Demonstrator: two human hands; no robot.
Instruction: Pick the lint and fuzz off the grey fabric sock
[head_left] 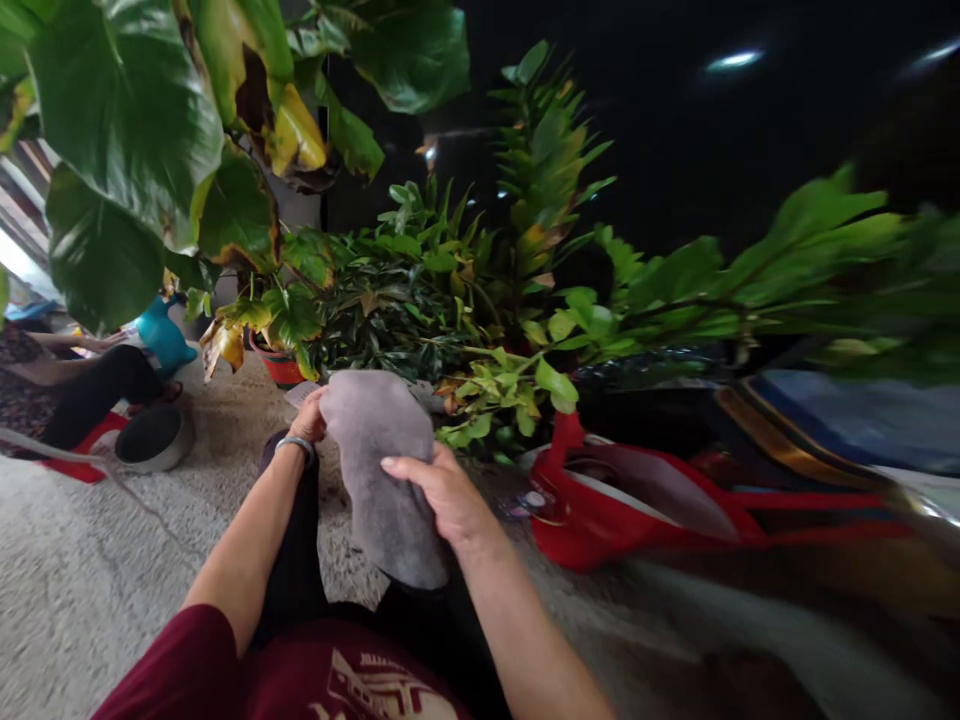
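A soft grey fabric piece (pixel 386 470), long and rounded with a suede-like surface, is held up over my lap. My left hand (pixel 307 417) grips its upper left edge, with the fingers partly hidden. On the right side, my right hand (pixel 442 490) has its thumb flat on the front and the other fingers behind, out of sight. A dark edge shows beneath the lower end of the fabric. Whether it is a single layer or a hollow piece, I cannot tell.
Leafy potted plants (pixel 427 290) stand close ahead, large leaves (pixel 127 120) overhanging the left. A red bag (pixel 592 510) lies open at right. At left, a person (pixel 75 385) sits near a grey basin (pixel 154 438). Rough concrete floor (pixel 97 560) spreads below.
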